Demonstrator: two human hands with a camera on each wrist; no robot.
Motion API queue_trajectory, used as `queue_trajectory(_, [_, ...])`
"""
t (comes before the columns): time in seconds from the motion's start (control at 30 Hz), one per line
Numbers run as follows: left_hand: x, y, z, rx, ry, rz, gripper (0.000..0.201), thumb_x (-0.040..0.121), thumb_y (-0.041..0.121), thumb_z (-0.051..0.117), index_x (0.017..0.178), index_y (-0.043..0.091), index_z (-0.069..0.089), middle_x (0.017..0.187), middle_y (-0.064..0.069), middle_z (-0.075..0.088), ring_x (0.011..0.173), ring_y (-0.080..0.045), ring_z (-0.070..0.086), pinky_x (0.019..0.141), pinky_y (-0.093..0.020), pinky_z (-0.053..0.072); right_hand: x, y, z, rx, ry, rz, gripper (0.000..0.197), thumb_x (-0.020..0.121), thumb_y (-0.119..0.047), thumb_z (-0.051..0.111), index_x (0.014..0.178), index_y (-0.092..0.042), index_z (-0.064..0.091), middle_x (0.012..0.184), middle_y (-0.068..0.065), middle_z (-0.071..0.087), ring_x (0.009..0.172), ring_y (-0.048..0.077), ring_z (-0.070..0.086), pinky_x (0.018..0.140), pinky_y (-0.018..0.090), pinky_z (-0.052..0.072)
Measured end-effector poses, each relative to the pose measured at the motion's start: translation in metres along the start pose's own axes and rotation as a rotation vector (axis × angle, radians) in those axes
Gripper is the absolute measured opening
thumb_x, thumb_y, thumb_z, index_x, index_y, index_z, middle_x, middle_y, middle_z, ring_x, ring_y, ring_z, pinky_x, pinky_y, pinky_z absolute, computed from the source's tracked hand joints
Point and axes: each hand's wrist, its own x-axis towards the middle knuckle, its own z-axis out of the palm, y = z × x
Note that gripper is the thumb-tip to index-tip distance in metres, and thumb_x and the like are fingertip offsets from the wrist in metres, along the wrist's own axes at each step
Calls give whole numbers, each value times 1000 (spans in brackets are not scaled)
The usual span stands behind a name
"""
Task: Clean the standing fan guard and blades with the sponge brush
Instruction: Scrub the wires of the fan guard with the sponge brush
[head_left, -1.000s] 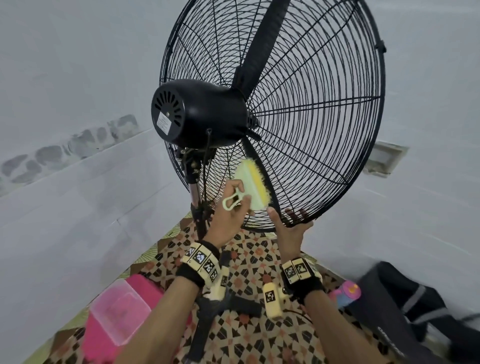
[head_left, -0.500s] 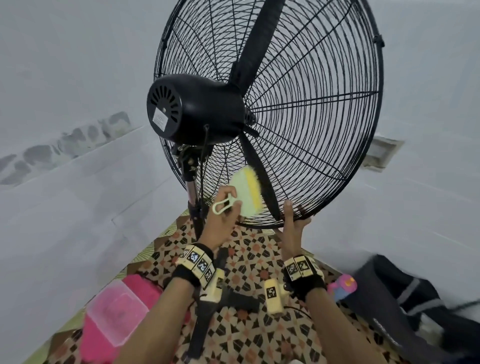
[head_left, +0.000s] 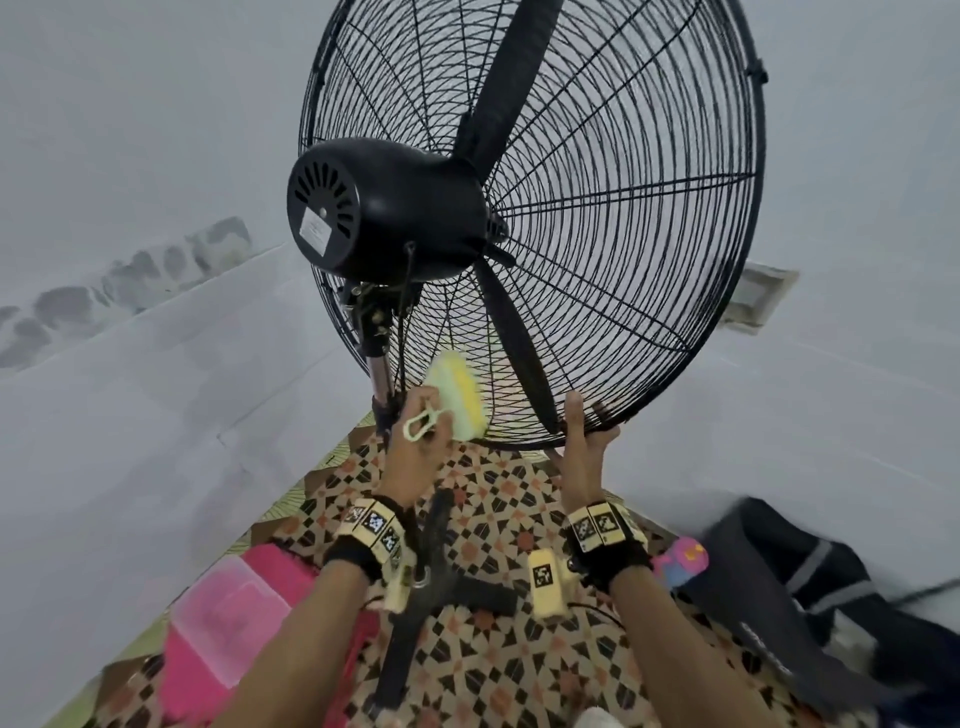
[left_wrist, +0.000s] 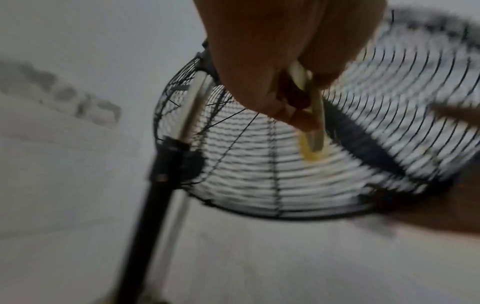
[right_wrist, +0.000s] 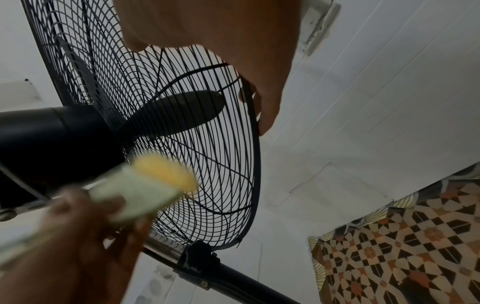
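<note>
A black standing fan fills the head view, seen from behind, its wire guard (head_left: 649, 218) round two black blades (head_left: 511, 332) and a motor housing (head_left: 384, 213). My left hand (head_left: 415, 452) grips the pale green handle of a sponge brush (head_left: 460, 395) whose yellow sponge head presses on the lower back wires of the guard; the wrist views show the brush (left_wrist: 313, 131) (right_wrist: 155, 183) blurred. My right hand (head_left: 584, 441) holds the guard's bottom rim (right_wrist: 255, 144), thumb up along the back, fingers curled round the front edge.
The fan pole (head_left: 382, 374) and black base legs (head_left: 415, 597) stand on a patterned floor (head_left: 493, 519) between my arms. A pink lidded box (head_left: 228, 618) lies low left, a dark bag (head_left: 810, 603) and a small pink bottle (head_left: 680, 561) low right. White walls enclose the corner.
The brush has slid left and down along the lower back of the guard. My right hand stays on the bottom rim, its thumb now raised.
</note>
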Motion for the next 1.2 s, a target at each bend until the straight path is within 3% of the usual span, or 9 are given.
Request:
queue_trajectory(0.17, [-3,16,1,-45,-57,107,15,108,18,54,108,30,45,92,3,57,63,-31,67,48,-47,55,0,6,2,3,-33,23,135,65,-90,67,157,-39,-18,170,-2,14,152,23,28,122,56,29])
queue_trajectory(0.33, [-14,35,24,29,-128,132,20,107,21,54,110,40,48,98,8,60,76,-39,65,56,-55,57,5,0,-8,97,-36,-14,111,64,-77,81,150,-44,19,147,-9,46,132,18,53,109,54,48])
queue_trajectory(0.43, [-26,19,8,37,-9,-36,58,108,16,54,157,39,34,148,11,50,113,-20,67,77,-36,65,7,-1,-17,83,-98,-39,106,64,-71,85,147,-48,25,144,-11,52,128,15,59,102,50,54])
queue_trajectory(0.53, [-34,12,8,45,197,-185,65,106,20,58,162,32,29,128,11,66,78,13,67,61,-10,54,8,0,-19,43,-155,-15,124,54,-77,86,153,-45,19,149,-4,49,107,3,68,95,48,57])
queue_trajectory(0.67, [-26,26,35,73,377,-277,37,106,23,59,139,9,61,110,-14,74,70,2,69,55,-14,53,13,-5,-24,49,-186,20,137,45,-76,90,156,-42,16,150,-6,48,131,20,55,101,51,55])
queue_trajectory(0.77, [-23,48,63,-25,480,-383,37,106,19,59,139,4,59,122,-16,71,94,-28,75,74,-42,65,17,-8,-35,56,-258,45,124,38,-77,90,142,-47,29,138,-11,54,121,14,61,95,44,58])
queue_trajectory(0.93, [-34,71,88,-75,481,-296,10,103,24,65,105,34,68,87,14,72,68,-1,69,54,-11,51,23,-15,-47,-14,-419,41,86,63,-75,82,136,-53,42,143,-7,58,123,14,63,102,50,55])
queue_trajectory(1.1, [-23,67,71,102,634,-408,26,107,14,56,122,-5,66,108,-19,72,74,-14,69,61,-16,56,32,-17,-53,-162,-515,33,97,71,-79,76,150,-34,39,145,-2,58,124,22,64,111,56,45])
queue_trajectory(1.2, [-25,75,94,169,534,-424,31,108,20,55,131,0,63,113,-15,72,84,-24,73,69,-27,61,32,-18,-56,-186,-538,16,96,74,-80,71,152,-37,36,150,-3,54,126,21,62,112,54,45])
